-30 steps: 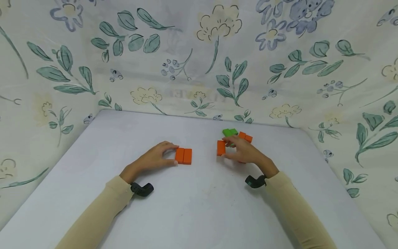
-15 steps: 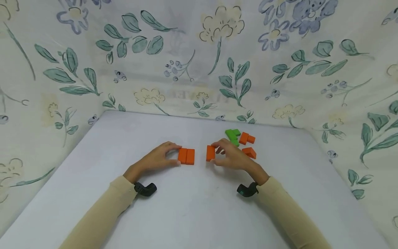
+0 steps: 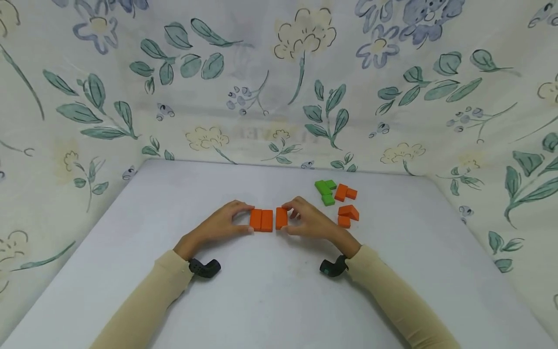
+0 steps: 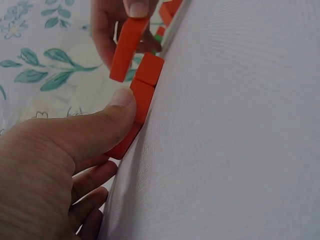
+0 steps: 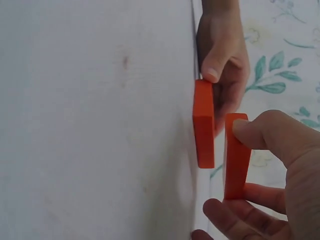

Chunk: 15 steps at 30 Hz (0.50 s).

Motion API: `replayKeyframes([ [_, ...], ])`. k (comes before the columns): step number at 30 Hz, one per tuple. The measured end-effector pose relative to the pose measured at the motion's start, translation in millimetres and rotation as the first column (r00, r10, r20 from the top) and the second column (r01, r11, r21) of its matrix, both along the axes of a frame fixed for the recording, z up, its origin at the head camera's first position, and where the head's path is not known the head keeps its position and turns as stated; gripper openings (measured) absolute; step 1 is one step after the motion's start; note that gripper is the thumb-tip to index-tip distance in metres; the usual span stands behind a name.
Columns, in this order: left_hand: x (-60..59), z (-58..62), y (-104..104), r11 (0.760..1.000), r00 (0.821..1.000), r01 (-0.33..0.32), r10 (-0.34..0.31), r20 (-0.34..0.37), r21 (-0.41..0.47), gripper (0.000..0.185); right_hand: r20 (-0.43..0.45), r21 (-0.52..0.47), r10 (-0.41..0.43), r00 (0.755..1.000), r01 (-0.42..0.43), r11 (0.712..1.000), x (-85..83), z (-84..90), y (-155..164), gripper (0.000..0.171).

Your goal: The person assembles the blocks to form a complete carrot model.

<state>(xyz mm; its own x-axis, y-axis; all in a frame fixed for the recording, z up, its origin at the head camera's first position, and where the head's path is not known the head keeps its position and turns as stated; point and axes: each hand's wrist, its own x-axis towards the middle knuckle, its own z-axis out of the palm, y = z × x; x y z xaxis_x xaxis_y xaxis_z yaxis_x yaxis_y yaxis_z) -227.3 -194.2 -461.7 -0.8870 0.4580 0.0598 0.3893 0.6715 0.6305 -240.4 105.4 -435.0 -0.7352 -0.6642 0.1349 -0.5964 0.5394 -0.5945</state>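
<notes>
Orange block (image 3: 281, 217) being pinched between thumb and fingers of the right hand (image 3: 310, 222), near the middle of the white table (image 3: 279, 300). Its long axis is running away from the person, parallel to the two joined orange blocks (image 3: 261, 219) just to its left; the head view shows a narrow gap separating them. The wrist views show the held block raised off the table, tilting slightly. The left hand (image 3: 220, 224) is pressing thumb and fingertips against the pair's left side, fingers curling around that edge, holding the pair flat on the surface.

Lying behind and to the right of the right hand are loose pieces: green blocks (image 3: 325, 190), an orange L-shaped piece (image 3: 344, 192) beside them, and another orange piece (image 3: 347, 214) nearer the wrist. None is lying between the held block and the pair. Bare tabletop is extending toward the person and to the left; floral cloth (image 3: 279, 87) is enclosing the far and side edges.
</notes>
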Motion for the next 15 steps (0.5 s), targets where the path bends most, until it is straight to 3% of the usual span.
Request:
replayKeyframes([
  [9, -1.3, 1.0, 0, 1.000, 1.000, 0.016, -0.015, -0.016, 0.007, 0.066, -0.074, 0.061, -0.018, 0.997, 0.023, 0.998, -5.4, -17.8, -9, 0.054],
  [15, -1.0, -2.6, 1, 1.000, 1.000, 0.024, -0.024, -0.014, 0.015, 0.063, -0.044, 0.078, -0.022, 0.999, 0.025, 0.997, -4.0, -18.1, -9, 0.056],
])
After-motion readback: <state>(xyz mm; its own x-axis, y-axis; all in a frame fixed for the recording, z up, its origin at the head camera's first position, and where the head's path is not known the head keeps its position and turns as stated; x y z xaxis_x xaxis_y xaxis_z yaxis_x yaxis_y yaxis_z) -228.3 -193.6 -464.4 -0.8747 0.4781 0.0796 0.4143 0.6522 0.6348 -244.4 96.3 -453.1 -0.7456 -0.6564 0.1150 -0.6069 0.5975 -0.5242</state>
